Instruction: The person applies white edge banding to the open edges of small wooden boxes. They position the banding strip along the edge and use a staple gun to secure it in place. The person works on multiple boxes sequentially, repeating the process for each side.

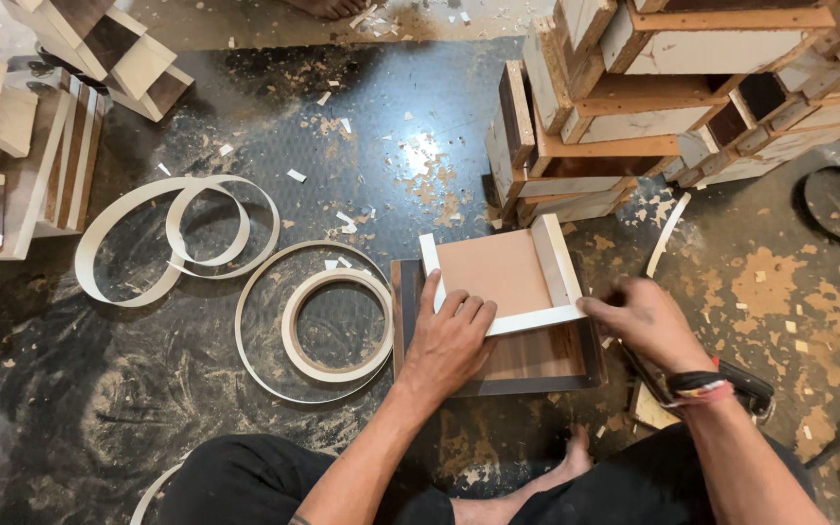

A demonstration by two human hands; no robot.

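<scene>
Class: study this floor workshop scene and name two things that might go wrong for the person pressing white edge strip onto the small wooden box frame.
1. The left hand steadies the small wooden box frame with white edges while the right hand works its corner; a slip might shift the frame.
2. The loose coils of white edge banding and wood chips lie near the bare foot, so tripping or splinters seem possible.

Single head view, looking steeply down, close over floor (196,389).

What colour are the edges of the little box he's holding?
White: the box has white edge strips around a brown panel, seen best in the head view.
</scene>
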